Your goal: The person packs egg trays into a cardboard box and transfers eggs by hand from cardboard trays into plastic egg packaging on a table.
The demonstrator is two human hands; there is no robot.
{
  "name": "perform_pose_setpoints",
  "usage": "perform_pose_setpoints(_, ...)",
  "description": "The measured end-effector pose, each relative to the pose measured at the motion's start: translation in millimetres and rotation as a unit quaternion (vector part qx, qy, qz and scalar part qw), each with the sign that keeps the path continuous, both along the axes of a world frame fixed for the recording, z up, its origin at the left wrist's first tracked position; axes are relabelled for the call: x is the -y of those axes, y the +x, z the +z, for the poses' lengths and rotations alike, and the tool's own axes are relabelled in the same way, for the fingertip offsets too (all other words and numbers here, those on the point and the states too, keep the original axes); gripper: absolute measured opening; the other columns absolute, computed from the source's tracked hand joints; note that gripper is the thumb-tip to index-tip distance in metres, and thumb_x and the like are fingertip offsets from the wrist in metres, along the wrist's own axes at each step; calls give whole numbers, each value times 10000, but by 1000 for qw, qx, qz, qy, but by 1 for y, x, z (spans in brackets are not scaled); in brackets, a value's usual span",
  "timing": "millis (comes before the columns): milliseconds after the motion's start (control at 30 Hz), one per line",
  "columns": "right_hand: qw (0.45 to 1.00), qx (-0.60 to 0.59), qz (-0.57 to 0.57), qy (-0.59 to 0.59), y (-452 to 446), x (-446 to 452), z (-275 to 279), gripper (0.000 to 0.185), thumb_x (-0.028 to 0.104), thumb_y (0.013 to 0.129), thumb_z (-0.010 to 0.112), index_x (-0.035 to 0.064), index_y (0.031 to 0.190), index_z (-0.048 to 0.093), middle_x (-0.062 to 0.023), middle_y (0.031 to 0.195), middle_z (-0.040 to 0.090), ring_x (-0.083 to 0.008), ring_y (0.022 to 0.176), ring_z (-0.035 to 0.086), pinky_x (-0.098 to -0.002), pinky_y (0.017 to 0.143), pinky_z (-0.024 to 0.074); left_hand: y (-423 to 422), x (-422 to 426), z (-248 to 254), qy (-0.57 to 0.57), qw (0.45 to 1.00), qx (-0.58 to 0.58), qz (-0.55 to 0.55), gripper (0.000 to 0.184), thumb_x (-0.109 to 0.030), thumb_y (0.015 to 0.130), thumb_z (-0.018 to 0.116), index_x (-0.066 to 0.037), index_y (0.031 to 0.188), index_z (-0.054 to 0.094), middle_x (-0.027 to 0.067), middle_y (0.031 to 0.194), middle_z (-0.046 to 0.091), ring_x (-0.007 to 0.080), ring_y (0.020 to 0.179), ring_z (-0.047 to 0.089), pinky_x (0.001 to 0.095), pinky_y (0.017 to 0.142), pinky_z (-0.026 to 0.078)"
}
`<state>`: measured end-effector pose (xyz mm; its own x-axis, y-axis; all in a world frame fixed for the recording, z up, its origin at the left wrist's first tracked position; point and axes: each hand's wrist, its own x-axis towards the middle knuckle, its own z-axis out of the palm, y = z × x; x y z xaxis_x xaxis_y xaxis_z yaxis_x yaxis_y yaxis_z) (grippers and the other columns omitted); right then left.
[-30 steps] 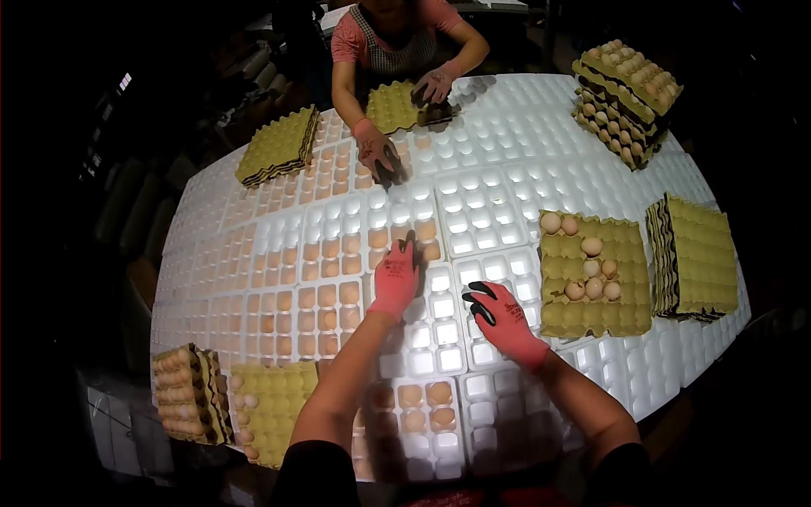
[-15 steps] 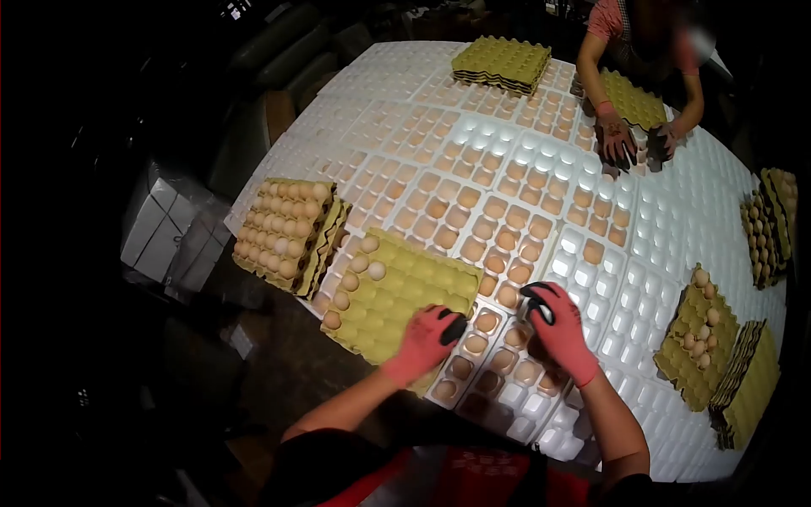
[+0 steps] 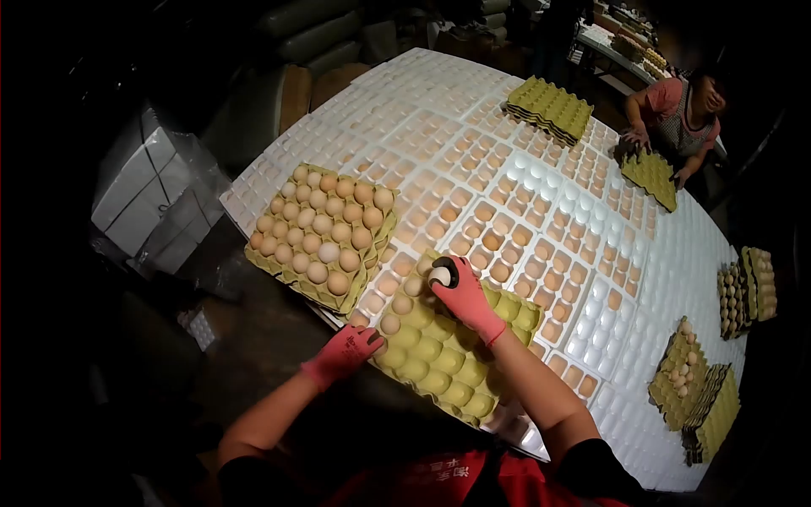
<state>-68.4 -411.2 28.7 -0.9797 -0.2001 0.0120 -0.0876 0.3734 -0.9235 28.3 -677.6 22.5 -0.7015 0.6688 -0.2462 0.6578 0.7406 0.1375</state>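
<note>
My right hand (image 3: 465,297), in a pink glove with dark fingertips, is closed round a pale egg (image 3: 440,275) over the yellow-green egg tray (image 3: 441,359). At that tray's left corner, my left hand (image 3: 345,353) has its gloved fingers curled against another egg (image 3: 380,346). Several more eggs (image 3: 402,303) sit along the tray's far left edge, between my hands; the other visible cups hold none. The tray lies over white plastic trays (image 3: 591,325) with egg-shaped hollows, many of them filled with eggs.
A stacked full tray of eggs (image 3: 317,221) stands left of my hands. Further stacks of egg trays (image 3: 549,110) rest at the back and right. Across the table a co-worker (image 3: 676,118) holds a tray (image 3: 649,179). A wrapped white box (image 3: 139,190) stands left of the table.
Both hands have moved left, from the white trays to the eggs in the yellow-green tray. The view has shifted. The co-worker's hands have gone from the white trays to a yellow-green tray.
</note>
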Motion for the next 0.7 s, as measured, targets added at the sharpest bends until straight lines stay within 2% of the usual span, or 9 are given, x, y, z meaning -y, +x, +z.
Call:
perform_pose_setpoints(100, 895, -276, 190, 296, -26, 19, -24, 295, 180, 829, 635, 57, 1095, 605, -136, 1030, 580, -313, 936, 604, -422, 794, 491, 13, 15, 2, 297, 920, 53, 249, 223, -125, 919, 615, -81, 1134, 572, 94, 1094, 629, 296, 1038, 617, 395, 882, 501)
perform_pose_setpoints(133, 809, -352, 257, 395, -33, 28, -28, 244, 155, 847, 604, 55, 1070, 608, -129, 1038, 578, -303, 919, 604, -415, 774, 487, 9, 19, -8, 567, 743, 196, 298, 270, -166, 912, 651, -54, 1149, 585, 95, 1051, 626, 282, 1008, 616, 393, 846, 523)
perform_pose_setpoints(233, 842, -247, 279, 390, -44, 43, -20, 223, 131, 889, 528, 68, 1086, 610, -123, 1026, 573, -300, 925, 596, -413, 774, 490, -4, 30, -12, 390, 913, 27, 120, 282, -170, 920, 635, -37, 1164, 590, 105, 1069, 620, 272, 996, 611, 369, 852, 529)
perform_pose_setpoints(267, 859, -252, 295, 333, -49, 28, -2, 235, 121, 889, 523, 76, 1109, 593, -120, 1024, 573, -293, 936, 599, -418, 770, 490, -2, 23, -11, 545, 734, 307, 265, 233, -147, 930, 585, -50, 1141, 607, 110, 1136, 609, 278, 985, 617, 380, 854, 527)
perform_pose_setpoints(333, 954, -127, 172, 210, -45, 3, 14, 386, 137, 827, 641, 87, 1199, 551, -135, 1077, 586, -327, 1045, 598, -409, 885, 498, -11, -3, 8, 359, 907, 110, 189, 260, -119, 921, 538, -71, 1168, 604, 108, 1181, 593, 277, 995, 615, 388, 850, 518)
perform_pose_setpoints(433, 994, 50, 75, -53, -54, -23, 12, 583, 132, 739, 705, 116, 1299, 545, -143, 1248, 552, -335, 1166, 577, -385, 990, 482, -23, -7, -32, 72, 989, -131, 13, 341, -122, 840, 580, -121, 1181, 578, 115, 1166, 551, 282, 984, 577, 412, 799, 480)
perform_pose_setpoints(500, 978, -38, 68, 194, -60, -8, 2, 522, 165, 743, 748, 127, 1242, 599, -127, 1298, 483, -336, 1134, 568, -421, 960, 496, -39, -6, -36, 8, 989, -134, -56, 338, -127, 818, 576, -121, 1155, 570, 108, 1149, 551, 272, 968, 569, 399, 783, 467)
perform_pose_setpoints(633, 786, -70, 129, 601, -70, 56, -25, 425, 269, 783, 735, 65, 1150, 673, -203, 1274, 489, -364, 984, 574, -413, 830, 513, -45, -4, -8, 216, 970, 65, 93, 302, -181, 802, 672, -111, 1056, 526, 106, 1054, 596, 313, 915, 623, 438, 749, 501)
perform_pose_setpoints(700, 819, -92, 88, 560, -69, 51, -31, 419, 285, 780, 727, 40, 1119, 695, -185, 1271, 495, -325, 989, 597, -387, 796, 514, -32, 11, -40, 506, 804, 215, 226, 434, -279, 861, 729, -92, 1198, 528, 33, 947, 606, 188, 734, 576, 346, 648, 488)
